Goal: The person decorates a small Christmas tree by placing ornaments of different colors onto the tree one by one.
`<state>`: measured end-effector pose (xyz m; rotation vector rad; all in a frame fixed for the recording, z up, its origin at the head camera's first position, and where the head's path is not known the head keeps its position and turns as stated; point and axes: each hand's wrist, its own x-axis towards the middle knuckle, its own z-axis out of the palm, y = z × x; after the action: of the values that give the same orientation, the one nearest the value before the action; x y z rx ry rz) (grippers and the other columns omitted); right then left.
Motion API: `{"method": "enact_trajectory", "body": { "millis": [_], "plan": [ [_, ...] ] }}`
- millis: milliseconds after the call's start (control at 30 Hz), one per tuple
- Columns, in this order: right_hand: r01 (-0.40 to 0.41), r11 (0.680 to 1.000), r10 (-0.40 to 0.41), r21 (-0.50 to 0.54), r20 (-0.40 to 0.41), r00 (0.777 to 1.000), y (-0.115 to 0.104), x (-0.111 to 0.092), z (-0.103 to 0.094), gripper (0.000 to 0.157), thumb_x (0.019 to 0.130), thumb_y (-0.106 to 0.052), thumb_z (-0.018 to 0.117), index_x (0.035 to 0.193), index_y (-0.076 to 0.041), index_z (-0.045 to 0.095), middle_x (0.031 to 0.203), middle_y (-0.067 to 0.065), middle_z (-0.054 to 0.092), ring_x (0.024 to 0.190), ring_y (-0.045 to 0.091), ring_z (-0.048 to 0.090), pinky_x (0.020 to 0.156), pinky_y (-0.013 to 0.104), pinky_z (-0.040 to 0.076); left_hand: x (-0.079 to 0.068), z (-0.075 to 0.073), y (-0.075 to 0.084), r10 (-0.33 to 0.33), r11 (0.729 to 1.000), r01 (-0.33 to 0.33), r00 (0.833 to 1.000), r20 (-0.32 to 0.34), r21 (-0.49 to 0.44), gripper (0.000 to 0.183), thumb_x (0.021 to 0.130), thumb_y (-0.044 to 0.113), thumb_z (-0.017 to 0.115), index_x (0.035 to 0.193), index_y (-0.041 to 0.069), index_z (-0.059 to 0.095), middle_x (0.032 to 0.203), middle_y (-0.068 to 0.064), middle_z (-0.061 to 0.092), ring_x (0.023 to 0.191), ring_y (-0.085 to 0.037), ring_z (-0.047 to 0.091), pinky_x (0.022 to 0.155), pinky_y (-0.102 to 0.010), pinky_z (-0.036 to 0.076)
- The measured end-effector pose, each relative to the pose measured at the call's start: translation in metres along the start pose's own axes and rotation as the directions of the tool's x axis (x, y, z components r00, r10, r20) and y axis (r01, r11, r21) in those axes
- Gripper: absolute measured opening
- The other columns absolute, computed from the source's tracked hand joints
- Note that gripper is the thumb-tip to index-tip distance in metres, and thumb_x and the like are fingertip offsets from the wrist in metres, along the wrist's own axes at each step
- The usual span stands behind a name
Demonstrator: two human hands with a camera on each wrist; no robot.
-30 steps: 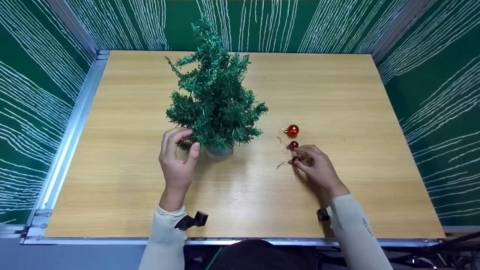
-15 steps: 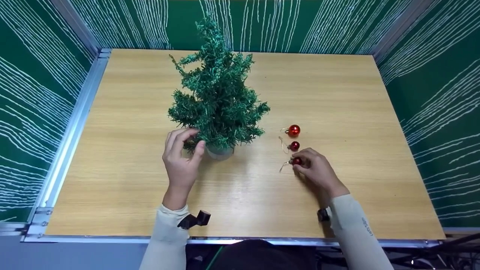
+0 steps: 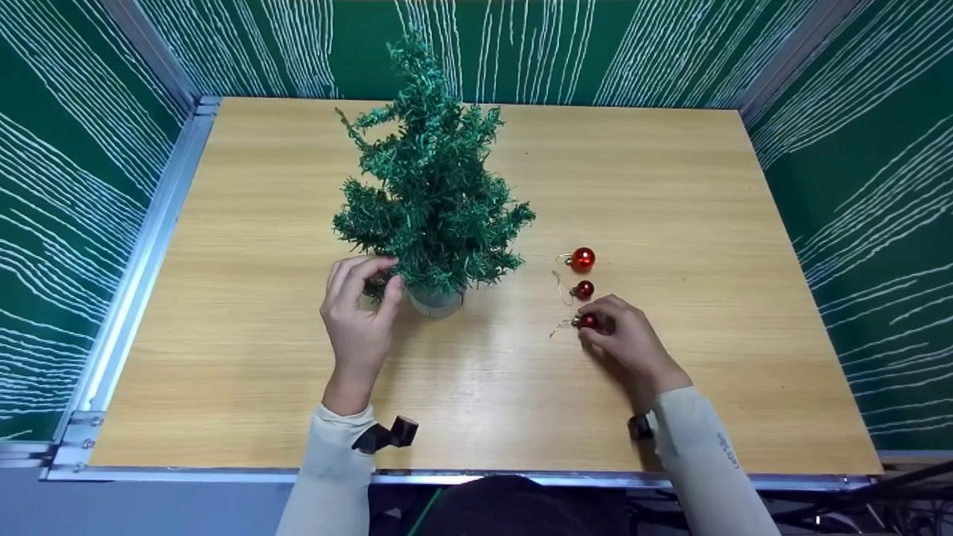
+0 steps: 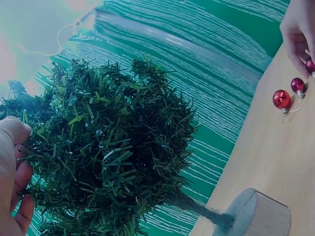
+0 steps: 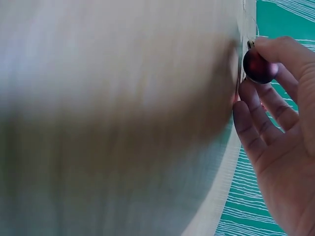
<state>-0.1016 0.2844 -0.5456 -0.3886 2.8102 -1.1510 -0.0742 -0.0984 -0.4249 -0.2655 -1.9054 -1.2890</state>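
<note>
My left hand (image 3: pixel 357 316) is at the lower left branches of a small artificial Christmas tree (image 3: pixel 428 201). Its fingers are loosely bent, with a gap between thumb and index finger and a branch tip inside the curve. In the left wrist view, those fingers touch the edge of the foliage (image 4: pixel 108 147). Low over the table to the right, my right hand (image 3: pixel 631 339) pinches a dark red bauble (image 5: pixel 259 68) between thumb and fingertips, its gold string hanging out leftward. A second dark red bauble (image 3: pixel 584 289) and a bigger bright red bauble (image 3: pixel 583 259) lie just beyond.
The tree stands on a round, pale base (image 3: pixel 437 305). Under everything is a wood-patterned table (image 3: pixel 633 186) with a metal frame along its edge. Green panels (image 3: pixel 372 52) with white streaks enclose the back and sides. Cables (image 3: pixel 916 484) run at the front right corner.
My right fingers have drawn away from the middle bauble and come together on the nearest one. My left hand has shifted slightly right, further into the branches.
</note>
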Motion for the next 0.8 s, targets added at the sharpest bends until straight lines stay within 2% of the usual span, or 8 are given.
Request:
{"method": "enact_trajectory", "body": {
  "millis": [233, 500, 800],
  "plan": [
    [-0.010, 0.999, 0.011, 0.050, -0.018, 1.000, -0.007, -0.002, 0.001, 0.028, 0.082, -0.005, 0.077, 0.109, -0.008, 0.072, 0.108, 0.003, 0.068, 0.100, 0.018, 0.061, 0.088, 0.020, 0.046, 0.000, 0.001, 0.001, 0.000, 1.000, 0.000, 1.000, 0.002, -0.009, 0.015, 0.083, 0.003, 0.071, 0.098, 0.005, 0.072, 0.094, -0.009, 0.068, 0.090, -0.020, 0.058, 0.079, -0.027, 0.048],
    [-0.026, 0.992, 0.031, 0.126, -0.040, 0.999, -0.015, -0.005, -0.002, 0.028, 0.082, -0.004, 0.078, 0.109, -0.009, 0.071, 0.106, 0.002, 0.067, 0.091, 0.017, 0.060, 0.077, 0.018, 0.049, 0.000, 0.001, 0.002, 0.007, 1.000, -0.007, 1.000, 0.004, -0.013, 0.015, 0.083, 0.002, 0.070, 0.097, 0.004, 0.072, 0.093, -0.009, 0.066, 0.087, -0.021, 0.057, 0.078, -0.025, 0.047],
    [0.039, 0.988, -0.021, 0.148, -0.122, 0.992, -0.026, -0.007, -0.004, 0.030, 0.081, 0.001, 0.077, 0.110, -0.003, 0.071, 0.101, 0.004, 0.067, 0.084, 0.014, 0.060, 0.075, 0.014, 0.049, -0.001, 0.001, 0.003, 0.018, 1.000, -0.018, 1.000, 0.016, -0.007, 0.015, 0.084, 0.001, 0.069, 0.098, 0.004, 0.072, 0.093, -0.009, 0.065, 0.085, -0.020, 0.057, 0.075, -0.030, 0.049]
  ]
}}
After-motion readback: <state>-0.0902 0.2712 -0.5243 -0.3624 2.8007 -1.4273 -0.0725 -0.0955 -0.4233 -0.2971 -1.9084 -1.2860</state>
